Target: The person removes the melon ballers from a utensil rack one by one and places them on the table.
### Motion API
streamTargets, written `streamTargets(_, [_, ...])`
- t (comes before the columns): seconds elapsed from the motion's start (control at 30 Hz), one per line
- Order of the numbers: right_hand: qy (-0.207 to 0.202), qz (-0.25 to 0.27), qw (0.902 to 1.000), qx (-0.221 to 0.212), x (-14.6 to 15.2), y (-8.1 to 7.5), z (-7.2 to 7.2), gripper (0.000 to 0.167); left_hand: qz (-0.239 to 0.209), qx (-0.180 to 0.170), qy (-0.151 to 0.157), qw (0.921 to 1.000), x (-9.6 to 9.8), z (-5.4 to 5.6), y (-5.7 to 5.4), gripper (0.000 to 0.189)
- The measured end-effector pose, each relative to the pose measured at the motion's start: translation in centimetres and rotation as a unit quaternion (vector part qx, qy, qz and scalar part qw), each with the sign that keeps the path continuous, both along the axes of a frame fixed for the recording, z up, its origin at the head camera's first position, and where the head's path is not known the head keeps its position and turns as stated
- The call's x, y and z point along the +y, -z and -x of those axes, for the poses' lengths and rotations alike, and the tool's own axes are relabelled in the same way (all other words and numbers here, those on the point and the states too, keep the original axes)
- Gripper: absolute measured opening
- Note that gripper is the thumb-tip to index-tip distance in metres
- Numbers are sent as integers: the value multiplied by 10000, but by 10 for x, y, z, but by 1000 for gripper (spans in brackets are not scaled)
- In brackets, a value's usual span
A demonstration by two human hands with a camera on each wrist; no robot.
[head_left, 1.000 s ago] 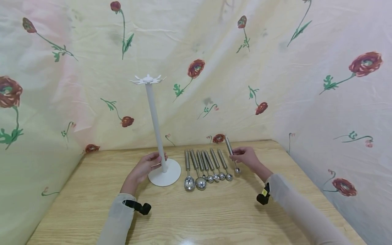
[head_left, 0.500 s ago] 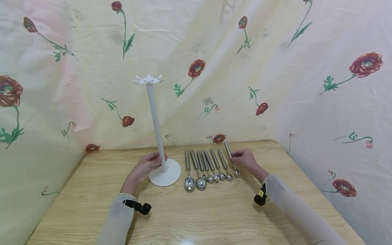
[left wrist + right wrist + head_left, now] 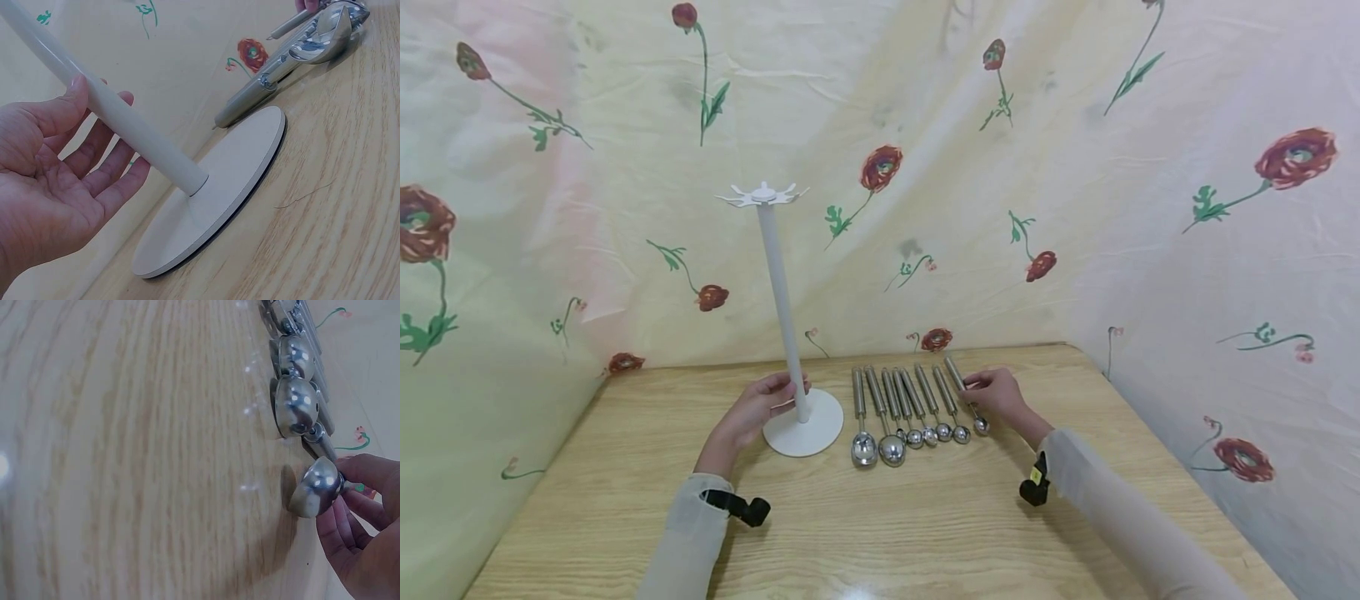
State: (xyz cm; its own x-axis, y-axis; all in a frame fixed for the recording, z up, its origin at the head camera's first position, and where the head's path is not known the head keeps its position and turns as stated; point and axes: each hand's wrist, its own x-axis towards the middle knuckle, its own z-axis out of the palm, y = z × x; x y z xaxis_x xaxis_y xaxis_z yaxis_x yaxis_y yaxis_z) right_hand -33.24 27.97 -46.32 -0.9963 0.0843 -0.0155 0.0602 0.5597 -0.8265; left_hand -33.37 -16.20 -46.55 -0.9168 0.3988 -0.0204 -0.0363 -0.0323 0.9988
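A white utensil stand [image 3: 780,292] rises upright at left centre, with a round base and a ring of hooks on top. My left hand [image 3: 760,410] holds its pole low down, thumb on one side and fingers around the other, as the left wrist view confirms. At the right end of a row of metal utensils, my right hand [image 3: 1000,393] pinches a small metal scoop [image 3: 981,426] by its handle. In the right wrist view that scoop's rounded bowl [image 3: 317,486] sits beside the fingers, close to the wooden surface; whether it touches is unclear.
Several metal scoops and spoons [image 3: 922,400] lie side by side between the stand and my right hand, bowls toward me. The wooden table [image 3: 880,525] ends at a flower-printed cloth [image 3: 820,108] behind and at both sides.
My right hand has moved slightly left and lowered the scoop, bringing its raised handle down toward the row. The left hand and stand have stayed put.
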Motion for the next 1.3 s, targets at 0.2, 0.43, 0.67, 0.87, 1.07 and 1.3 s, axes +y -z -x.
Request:
streamTargets(0.2, [-40, 0, 10000, 38, 1, 1, -1, 34, -29, -4, -4, 10000, 0, 0, 1, 48])
streamTargets(0.43, [-45, 69, 10000, -34, -2, -1, -3, 35, -79, 18, 52, 10000, -2, 1, 1, 48])
streamTargets(0.67, [-34, 5, 10000, -43, -4, -1, -5, 33, -42, -9, 61, 10000, -4, 2, 3, 49])
streamTargets(0.87, [-1, -60, 9999, -97, -4, -1, -4, 34, -29, 19, 68, 10000, -4, 2, 4, 53])
streamTargets(1.07, [56, -12, 9997, -228, -5, -1, -4, 34, 35, 41, 62, 10000, -3, 3, 3, 48])
streamTargets(1.3, [-62, 7, 9998, -173, -6, -6, -7, 29, 19, 53, 48, 10000, -2, 1, 2, 47])
